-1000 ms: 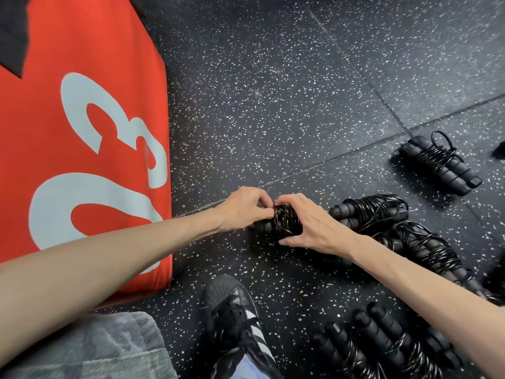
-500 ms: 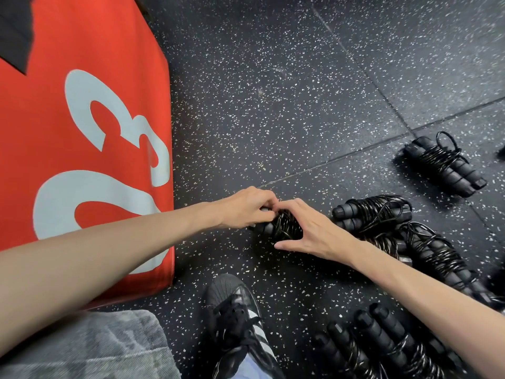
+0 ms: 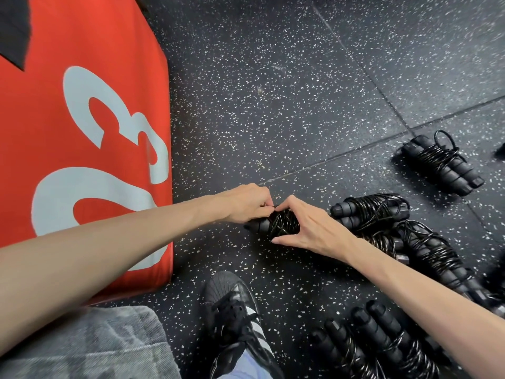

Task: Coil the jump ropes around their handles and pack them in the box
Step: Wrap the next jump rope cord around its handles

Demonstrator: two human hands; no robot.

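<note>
A black jump rope [image 3: 281, 224], its cord wound round its two handles, lies on the speckled floor between my hands. My left hand [image 3: 247, 203] pinches the cord at the bundle's top left with curled fingers. My right hand [image 3: 306, 228] wraps the bundle from the right, index finger over the top and thumb under the near side. Several coiled black jump ropes lie to the right: one apart [image 3: 442, 164], a pile [image 3: 382, 214] beside my right wrist, and more [image 3: 382, 343] under my right forearm. No box for packing is recognisable.
A big red padded block [image 3: 82, 132] with pale numerals stands at the left, close to my left forearm. My black shoe with white stripes [image 3: 235, 310] and grey trouser leg [image 3: 82, 346] are at the bottom. Dark rubber floor tiles [image 3: 273, 105] stretch ahead.
My right index finger has reached further over the top of the bundle to meet my left fingers. The bundle has stayed in place on the floor.
</note>
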